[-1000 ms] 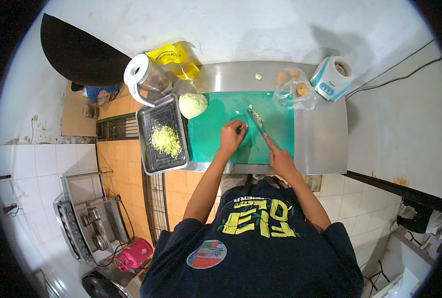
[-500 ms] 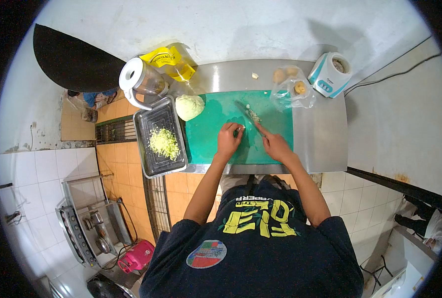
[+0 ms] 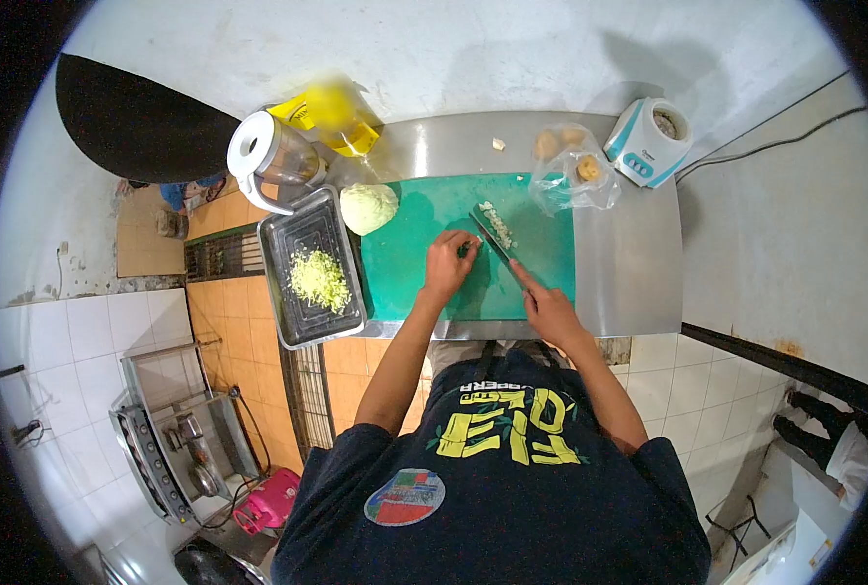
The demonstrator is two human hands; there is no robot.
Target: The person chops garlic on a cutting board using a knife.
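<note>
My right hand is wrapped round the handle of a knife, whose blade points away and to the left over a green cutting board. Just left of the blade, my left hand has its fingers curled on a small pale piece that looks like a garlic clove, mostly covered by the fingertips. Along the blade's right side lies a line of chopped white bits, like garlic. A pale green cabbage sits at the board's far left corner.
Left of the board stands a metal tray with shredded cabbage. Behind it are a blender jug and a yellow pouch. A plastic bag with potato-like items and a blender base stand at the back right.
The knife and my right hand have shifted slightly toward my body, and the blade is now left of the chopped bits, close to my left fingertips. My left hand keeps its grip.
</note>
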